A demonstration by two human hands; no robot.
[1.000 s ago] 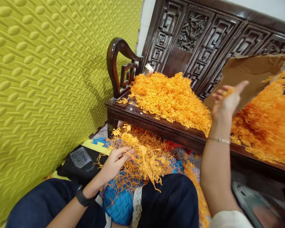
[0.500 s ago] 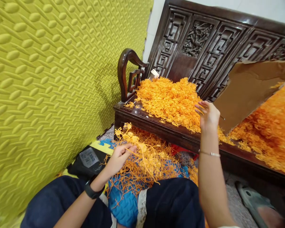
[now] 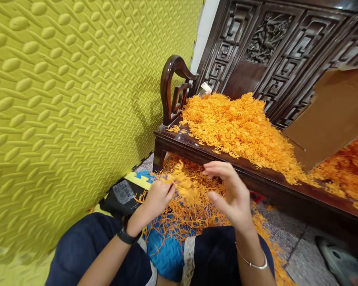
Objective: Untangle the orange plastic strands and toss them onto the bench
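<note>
My left hand [image 3: 159,195] is closed on a branching orange plastic sprue [image 3: 183,184] with small spider-like pieces on it, somewhat blurred. To its right my right hand [image 3: 231,194] is held apart from the sprue, thumb and fingers spread, with nothing in it. Below both hands lies a tangle of thin bare orange sprues [image 3: 193,212] on the floor between my knees. A big heap of small orange plastic pieces [image 3: 232,123] covers the seat of the dark wooden bench beyond.
The carved wooden bench [image 3: 181,141] has a curved armrest at its left end. A cardboard sheet [image 3: 331,107] leans on it, beside more orange pieces [image 3: 346,167]. A yellow foam wall [image 3: 77,99] rises on the left. A black mesh item [image 3: 122,194] and a slipper [image 3: 340,254] lie on the floor.
My right hand has come down from the heap's edge on the bench towards my left hand, fingers spread. My left hand keeps its grip on the sprue. The view has shifted slightly.
</note>
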